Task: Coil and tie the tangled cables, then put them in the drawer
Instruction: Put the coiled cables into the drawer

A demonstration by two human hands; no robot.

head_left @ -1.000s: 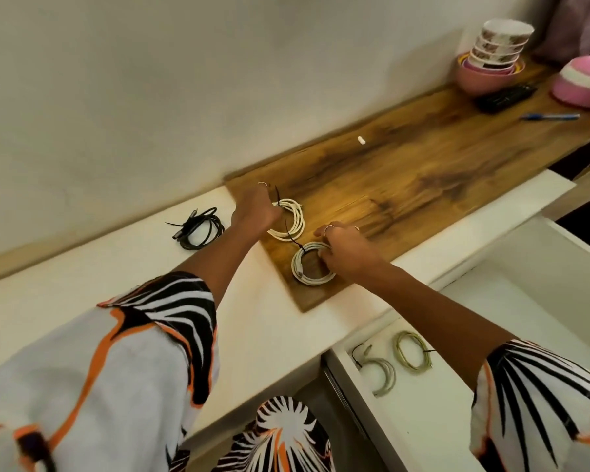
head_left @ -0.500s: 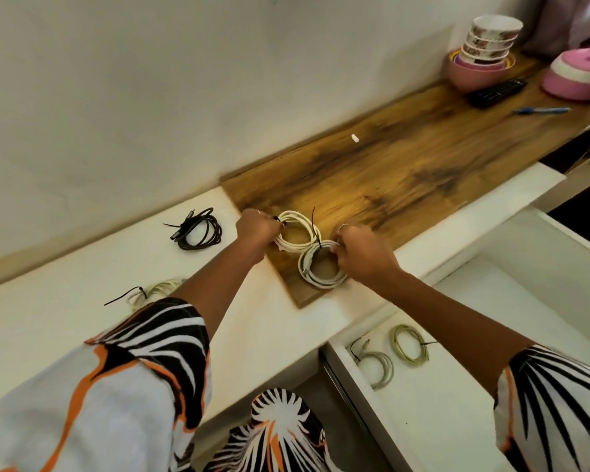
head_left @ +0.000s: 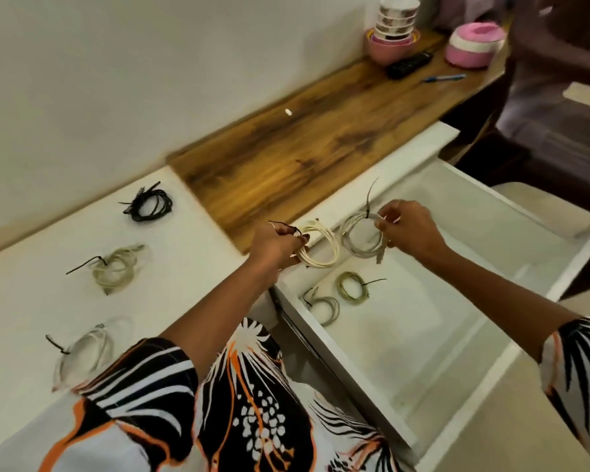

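The left hand [head_left: 276, 245] grips a cream-white coiled cable bound with a black tie [head_left: 321, 245], holding it above the far left corner of the open white drawer [head_left: 457, 335]. The right hand [head_left: 410, 229] pinches a pale grey coiled cable with a black tie [head_left: 361, 235] just to the right of the first, also over the drawer's far edge; the two coils hang side by side, almost touching. On the drawer floor near its left wall lie an olive-green tied coil [head_left: 352, 285] and a grey tied coil [head_left: 324, 306], close together. On the white table [head_left: 201, 267] to the left rest a black bundled cable [head_left: 149, 206] at the far side, a beige tied coil [head_left: 115, 269] in the middle and a translucent white tied coil [head_left: 84, 352] nearest. The brown wooden board [head_left: 304, 148] lies beyond the hands.
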